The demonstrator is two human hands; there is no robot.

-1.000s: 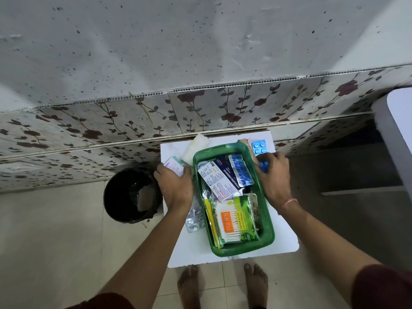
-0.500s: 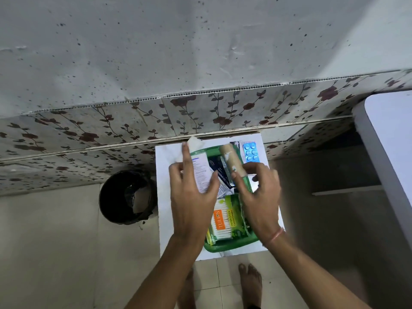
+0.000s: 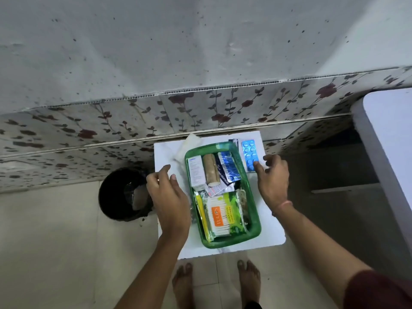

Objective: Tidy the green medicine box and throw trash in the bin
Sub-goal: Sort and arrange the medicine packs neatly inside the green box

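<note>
The green medicine box [image 3: 254, 210] sits on a small white table [image 3: 274, 233]. Inside lie a white carton [image 3: 196, 170], a tan bandage roll [image 3: 210, 170], blue foil strips [image 3: 229, 168] and a pack of cotton swabs [image 3: 220, 216]. A blue tablet strip [image 3: 249, 153] lies on the table right of the box. My right hand [image 3: 270, 175] touches its lower edge with a fingertip, fingers apart. My left hand [image 3: 168, 190] hovers left of the box, fingers spread, holding nothing. A black bin [image 3: 118, 192] stands on the floor to the left.
White tissue or paper [image 3: 187, 144] lies at the table's far left corner behind the box. A floral-tiled wall [image 3: 200, 110] runs right behind the table. A white surface [image 3: 390, 141] juts in on the right. My bare feet [image 3: 216, 282] stand under the table's near edge.
Both hands have left the box and moved outward. The white carton and the bandage roll, held half a second ago, now lie inside the box.
</note>
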